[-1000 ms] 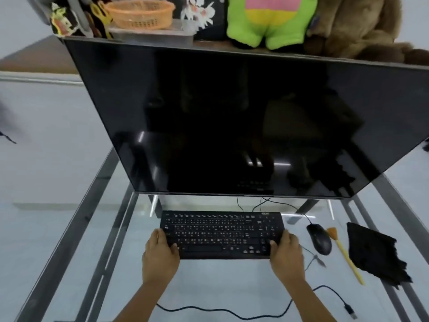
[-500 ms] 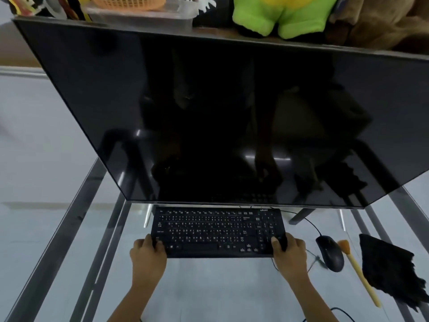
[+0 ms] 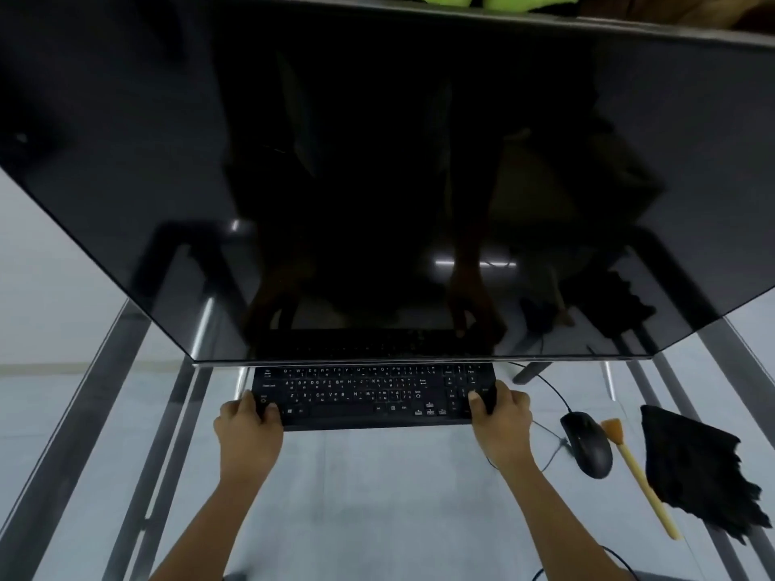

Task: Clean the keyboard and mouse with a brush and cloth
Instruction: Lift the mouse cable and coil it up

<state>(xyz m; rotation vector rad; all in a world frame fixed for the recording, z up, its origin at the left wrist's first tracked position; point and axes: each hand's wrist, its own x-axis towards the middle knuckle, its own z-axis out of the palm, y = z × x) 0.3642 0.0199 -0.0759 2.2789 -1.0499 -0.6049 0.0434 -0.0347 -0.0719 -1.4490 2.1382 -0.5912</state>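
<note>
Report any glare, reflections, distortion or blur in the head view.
Head view: the monitor mirrors the hands, with streaks of light glare low on the glass; wide-angle distortion splays its edges; the keyboard legends are soft; the cloth is a dark mass without detail.

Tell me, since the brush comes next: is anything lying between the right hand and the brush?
Yes. The mouse lies on the glass table between the right hand, which grips the keyboard end, and the brush. The black cloth lies beyond the brush, not in the way.
</note>
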